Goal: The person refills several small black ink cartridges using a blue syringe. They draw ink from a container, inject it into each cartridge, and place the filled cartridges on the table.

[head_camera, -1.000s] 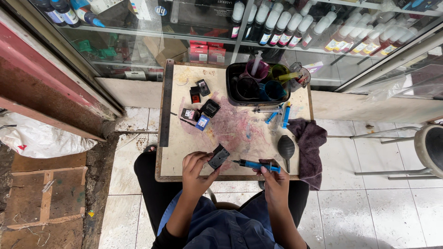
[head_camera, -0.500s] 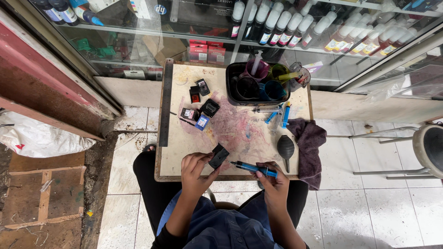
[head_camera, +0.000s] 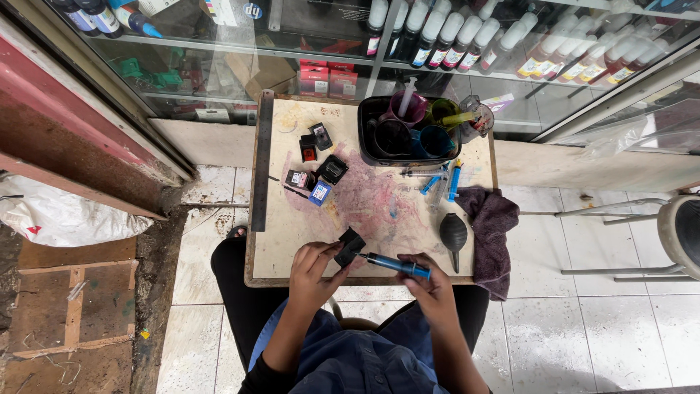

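Observation:
My left hand (head_camera: pixel 312 271) holds a small black ink cartridge (head_camera: pixel 349 246) tilted above the near edge of a stained wooden board (head_camera: pixel 292 226). My right hand (head_camera: pixel 429 284) grips a blue syringe (head_camera: pixel 397 265) whose tip points left and touches the cartridge. Both hands hover over my lap, just in front of the board's front edge.
Several other cartridges (head_camera: pixel 318 169) lie at the board's left middle. A black tray (head_camera: pixel 368 131) of coloured ink cups stands at the back right, loose syringes (head_camera: pixel 443 179) beside it. A black rubber blower (head_camera: pixel 453 233) and dark cloth (head_camera: pixel 490 228) lie right. A glass cabinet of ink bottles (head_camera: pixel 467 36) stands behind; a stool (head_camera: pixel 682 233) is at right.
The syringe tip has moved closer to the cartridge and now meets it. Both hands have barely shifted otherwise.

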